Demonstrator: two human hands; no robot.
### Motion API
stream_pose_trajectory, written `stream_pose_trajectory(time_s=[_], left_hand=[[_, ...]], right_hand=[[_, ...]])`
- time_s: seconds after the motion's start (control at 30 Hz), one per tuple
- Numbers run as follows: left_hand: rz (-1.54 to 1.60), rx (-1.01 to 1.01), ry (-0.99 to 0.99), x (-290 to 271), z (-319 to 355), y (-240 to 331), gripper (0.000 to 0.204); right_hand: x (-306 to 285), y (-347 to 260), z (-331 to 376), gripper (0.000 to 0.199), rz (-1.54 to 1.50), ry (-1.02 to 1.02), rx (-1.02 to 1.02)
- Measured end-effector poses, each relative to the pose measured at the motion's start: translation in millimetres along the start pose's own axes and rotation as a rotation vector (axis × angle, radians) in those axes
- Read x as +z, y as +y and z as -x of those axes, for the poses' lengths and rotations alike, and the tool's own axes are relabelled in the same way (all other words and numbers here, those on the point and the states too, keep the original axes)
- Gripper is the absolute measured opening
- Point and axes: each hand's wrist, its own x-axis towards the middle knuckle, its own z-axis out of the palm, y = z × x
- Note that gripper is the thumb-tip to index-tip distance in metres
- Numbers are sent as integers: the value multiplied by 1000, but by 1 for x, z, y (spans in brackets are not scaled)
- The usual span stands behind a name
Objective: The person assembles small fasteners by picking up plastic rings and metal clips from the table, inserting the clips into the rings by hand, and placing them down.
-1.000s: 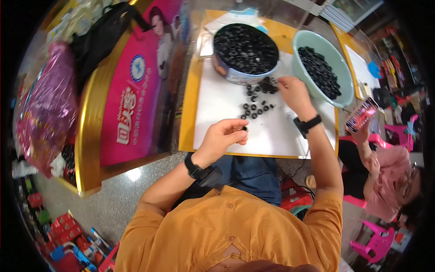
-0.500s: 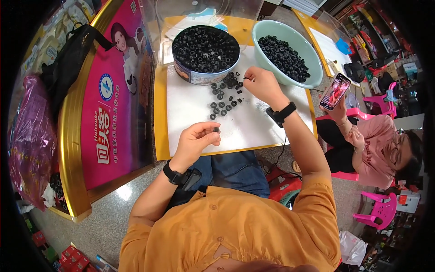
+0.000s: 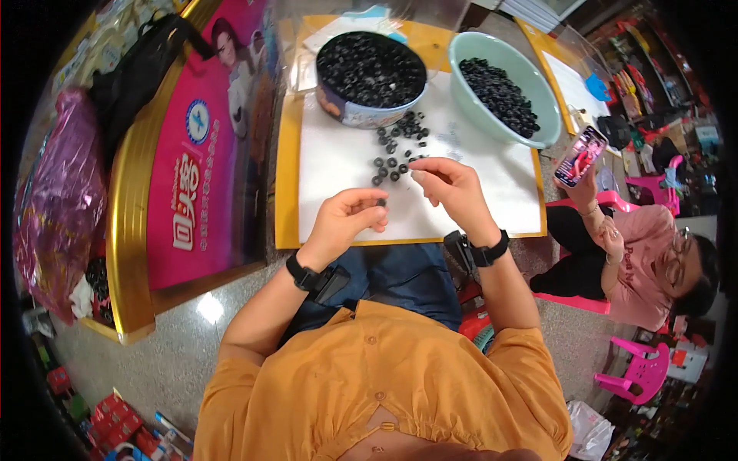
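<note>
My left hand (image 3: 342, 223) is over the near part of the white-topped table (image 3: 492, 207). It pinches a small black plastic ring (image 3: 381, 202) between thumb and fingertips. To the right, my right hand (image 3: 453, 188) has its thumb and index fingertips close together; whatever is between them is too small to make out. Those fingertips are beside a loose black ring (image 3: 403, 168). Several more black rings and smaller black pieces (image 3: 411, 121) lie scattered from there up to a round tin (image 3: 369, 115) heaped with black parts.
A pale green basin (image 3: 547, 134) of black parts stands right of the tin. A clear plastic sheet (image 3: 296, 46) rises behind. On the left is a gold-edged pink counter (image 3: 184, 230). At the right, a seated person (image 3: 646, 253) holds a phone (image 3: 580, 156).
My right hand has moved nearer to me and towards my left hand, away from the small pieces beside the tin. My left hand keeps its ring. The whole view has shifted slightly.
</note>
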Motion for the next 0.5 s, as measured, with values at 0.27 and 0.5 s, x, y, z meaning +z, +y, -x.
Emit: stream_pose_trajectory(time_s=[0.27, 0.5], left_hand=[[-20, 102, -69, 9, 7, 14, 29], [-103, 258, -49, 18, 18, 26, 29]], right_hand=[[31, 9, 39, 18, -362, -46, -85], [43, 0, 50, 16, -420, -45, -136]])
